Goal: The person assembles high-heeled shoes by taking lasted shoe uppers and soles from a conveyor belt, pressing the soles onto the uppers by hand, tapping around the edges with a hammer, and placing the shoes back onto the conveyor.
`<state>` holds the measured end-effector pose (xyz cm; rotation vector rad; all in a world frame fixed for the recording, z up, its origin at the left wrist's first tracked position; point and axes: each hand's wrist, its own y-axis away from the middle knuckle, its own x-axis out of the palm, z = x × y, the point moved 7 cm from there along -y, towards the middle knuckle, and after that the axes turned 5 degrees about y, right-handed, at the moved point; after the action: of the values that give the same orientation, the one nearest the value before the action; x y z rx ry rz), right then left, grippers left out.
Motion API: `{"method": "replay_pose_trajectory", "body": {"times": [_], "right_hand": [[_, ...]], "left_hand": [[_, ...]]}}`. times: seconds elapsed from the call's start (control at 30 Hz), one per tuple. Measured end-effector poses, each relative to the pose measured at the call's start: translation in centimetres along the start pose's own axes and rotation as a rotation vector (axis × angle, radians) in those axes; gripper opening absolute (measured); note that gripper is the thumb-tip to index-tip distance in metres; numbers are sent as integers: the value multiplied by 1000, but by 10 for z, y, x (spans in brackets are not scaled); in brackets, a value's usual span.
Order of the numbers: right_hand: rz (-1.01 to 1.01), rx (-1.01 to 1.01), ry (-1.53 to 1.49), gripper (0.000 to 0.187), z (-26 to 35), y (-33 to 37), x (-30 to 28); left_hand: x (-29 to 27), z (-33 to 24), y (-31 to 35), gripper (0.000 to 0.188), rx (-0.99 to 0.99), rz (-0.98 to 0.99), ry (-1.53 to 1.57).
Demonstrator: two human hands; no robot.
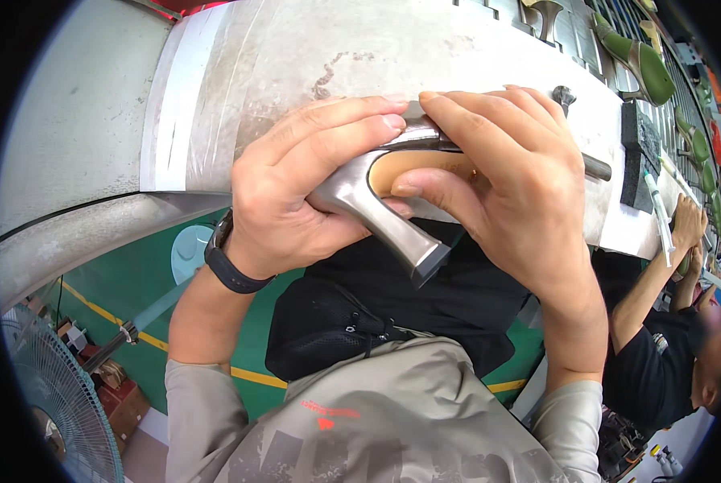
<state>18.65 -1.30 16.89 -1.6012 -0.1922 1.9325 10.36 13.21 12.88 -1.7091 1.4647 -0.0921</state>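
Both hands hold a metallic grey-brown high-heeled shoe (pixel 346 187) in front of my body, just over the table's near edge. Its heel slants down toward me and to the right, ending in a dark tip. My left hand (pixel 296 177) is wrapped round the back of the shoe, with fingers over the upper and the thumb underneath. My right hand (pixel 509 173) grips the front part, its thumb pressed on the tan insole and its fingers over the far side. The toe is hidden by the right hand.
The pale worktable (pixel 296 48) spreads beyond my hands. At right lie a dark metal tool head (pixel 564 97), a rod (pixel 596 167), a black block (pixel 640 157) and white-handled tools (pixel 658 213). Green shoes (pixel 634 60) stand on a rack. A co-worker (pixel 658 354) sits right; a fan (pixel 58 402) stands lower left.
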Motion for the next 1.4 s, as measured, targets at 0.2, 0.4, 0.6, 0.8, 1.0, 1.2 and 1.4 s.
{"method": "replay_pose_trajectory", "body": {"times": [0.2,0.4,0.6,0.8,1.0,1.2,1.4], "right_hand": [[103,160,-13,45,0,-4,-1],[313,211,39,48,-24,-28,-6],[-24,-72,-147,54,-51,-1,-16],[-6,-146,-92,51,-39,-3,-19],[0,-78,-161,46,-42,-5,-11],[104,17,-190,43,-41,-10,-6],[1136,268,-589,50,-54,-38,-28]], "left_hand": [[8,-4,8,61,43,8,-100],[29,-16,15,66,-70,-132,-183],[24,-9,-19,77,-211,48,27],[23,-12,-21,78,-254,107,34],[26,-11,-18,75,-224,128,32],[27,-9,-16,68,-206,141,-11],[37,-17,-19,64,-146,75,-82]]}}
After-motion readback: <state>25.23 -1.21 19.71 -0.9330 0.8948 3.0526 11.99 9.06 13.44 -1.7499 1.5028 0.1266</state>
